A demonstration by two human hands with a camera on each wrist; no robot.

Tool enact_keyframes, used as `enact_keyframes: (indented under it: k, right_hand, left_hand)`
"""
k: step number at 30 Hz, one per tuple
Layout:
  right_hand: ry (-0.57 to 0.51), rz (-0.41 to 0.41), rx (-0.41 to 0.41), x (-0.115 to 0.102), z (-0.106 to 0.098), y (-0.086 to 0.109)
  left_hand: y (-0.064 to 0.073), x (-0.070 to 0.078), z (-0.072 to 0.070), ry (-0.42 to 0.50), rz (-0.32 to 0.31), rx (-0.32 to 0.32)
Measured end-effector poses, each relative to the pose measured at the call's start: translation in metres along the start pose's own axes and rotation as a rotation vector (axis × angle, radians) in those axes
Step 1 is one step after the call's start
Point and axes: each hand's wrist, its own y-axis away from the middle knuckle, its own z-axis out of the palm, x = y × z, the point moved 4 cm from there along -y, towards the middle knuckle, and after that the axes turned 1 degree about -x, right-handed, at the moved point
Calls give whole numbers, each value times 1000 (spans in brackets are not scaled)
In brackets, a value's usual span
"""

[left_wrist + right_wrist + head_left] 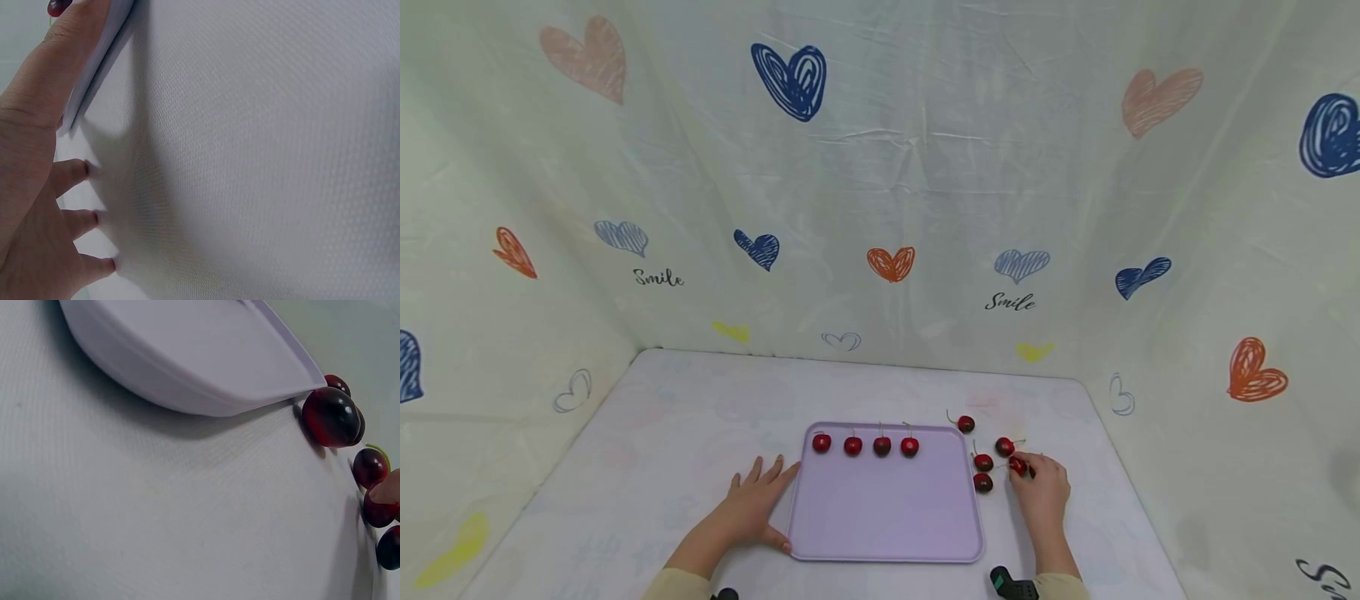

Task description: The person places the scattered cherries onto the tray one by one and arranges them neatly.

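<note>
A lilac tray [886,508] lies on the table, with several red cherries [882,447] in a row along its far side, stems pointing mostly away. My left hand [751,503] spreads its fingers at the tray's left edge; its thumb touches the near left corner. In the left wrist view, the fingertips [87,220] press on the table. To the right of the tray, my right hand [1042,492] pinches a cherry [1017,466] among other loose ones. A fingertip [386,490] lies on that cherry in the right wrist view; the thumb is not clearly seen there.
Loose cherries [982,482] lie close by the tray's right edge, and one [966,424] sits near its far right corner. A dark wrist device [1013,585] is by the right sleeve. Behind the white table [647,450] hangs a heart-printed curtain [925,183].
</note>
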Motion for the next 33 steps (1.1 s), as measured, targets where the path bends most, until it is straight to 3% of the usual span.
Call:
enact_keyframes:
  k: [7,19,25,33]
  right_hand:
    - [-74,-37,74,-3,-3,3]
    - [-371,-76,127,-28,-2,8]
    - [-545,-63,89,-41,3,8]
    - [-568,-18,1,-56,14,12]
  left_hand:
    - [1,2,-2,0,-3,-6]
    - [3,2,-1,8,2,0]
    - [3,3,-2,8,0,-2]
    - [2,1,-1,4,0,2]
